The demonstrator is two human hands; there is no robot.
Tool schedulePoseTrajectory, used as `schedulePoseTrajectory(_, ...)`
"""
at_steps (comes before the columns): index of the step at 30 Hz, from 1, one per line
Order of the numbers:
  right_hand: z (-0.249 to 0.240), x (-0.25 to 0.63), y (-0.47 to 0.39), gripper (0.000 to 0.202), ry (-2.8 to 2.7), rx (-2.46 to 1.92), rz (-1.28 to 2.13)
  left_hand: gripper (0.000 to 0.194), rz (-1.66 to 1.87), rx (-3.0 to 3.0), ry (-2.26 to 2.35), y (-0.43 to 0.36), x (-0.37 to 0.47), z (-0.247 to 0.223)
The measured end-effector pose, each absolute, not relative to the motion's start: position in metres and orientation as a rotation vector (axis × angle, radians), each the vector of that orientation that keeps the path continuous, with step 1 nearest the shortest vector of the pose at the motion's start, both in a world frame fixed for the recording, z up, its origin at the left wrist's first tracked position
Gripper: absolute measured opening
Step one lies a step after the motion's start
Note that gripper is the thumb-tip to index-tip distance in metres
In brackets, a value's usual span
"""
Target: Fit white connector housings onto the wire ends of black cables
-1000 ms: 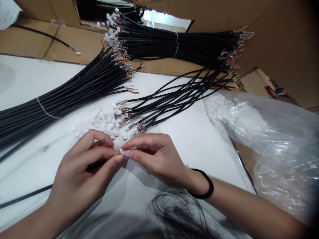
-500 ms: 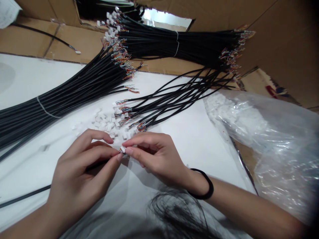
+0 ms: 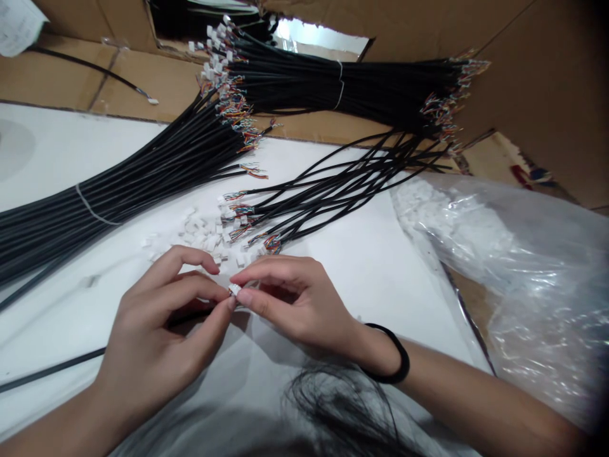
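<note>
A small white connector [image 3: 235,289] sits between my two hands near the middle of the view. My left hand [image 3: 166,324] pinches the wire end of a black cable [image 3: 57,369] right at the connector; the cable runs back under the palm to the left edge. My right hand [image 3: 295,304] has its thumb on the connector's right side, the index finger curled just above it. Fingers hide most of the thin coloured wires. Just beyond the hands lies a pile of loose white connectors [image 3: 202,230].
A tied bundle of black cables [image 3: 143,168] lies at left, another bundle [image 3: 304,82] along the back. Loose cables with white connectors [image 3: 333,181] spread behind my right hand. A clear plastic bag [image 3: 537,279] lies at right. Cardboard walls [image 3: 547,82] stand behind.
My right index finger has lifted slightly off the connector, while the thumb stays against it. The whole view has shifted a little; the cables lie as before.
</note>
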State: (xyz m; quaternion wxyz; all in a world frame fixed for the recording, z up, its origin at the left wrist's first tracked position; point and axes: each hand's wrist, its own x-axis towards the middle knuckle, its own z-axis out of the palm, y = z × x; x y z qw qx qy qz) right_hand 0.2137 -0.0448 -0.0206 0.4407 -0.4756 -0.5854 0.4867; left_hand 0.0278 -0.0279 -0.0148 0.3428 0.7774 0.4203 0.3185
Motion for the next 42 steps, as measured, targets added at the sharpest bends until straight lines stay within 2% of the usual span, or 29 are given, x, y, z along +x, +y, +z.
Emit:
schedulePoseTrajectory(6,-0.022,0.2156,-0.0435,0.017,-1.371,-1.206,1.373,0.006,0.829,1.83,1.124,-0.032,0.0309,-0.0118)
schedulePoseTrajectory(13,-0.0243,0.2166,-0.0428,0.017,-1.345,-1.185,1.422,0.017,0.836,2.056,0.951,-0.0306,0.0295,-0.0114)
schedulePoseTrajectory(23,-0.0262,0.2157,-0.0412,0.015,-1.316,-1.127,1.436,0.014,0.826,2.126,0.859,-0.0267,0.0276,-0.0137)
schedulePoseTrajectory(32,-0.0239,0.2165,-0.0403,0.012,-1.319,-1.054,1.434,0.011,0.776,2.049,0.977,-0.0238,0.0267,-0.0126)
schedulePoseTrajectory(42,-0.0233,0.2152,-0.04,0.006,-1.264,-1.029,1.459,0.005,0.92,2.057,1.128,-0.0282,0.0284,-0.0125)
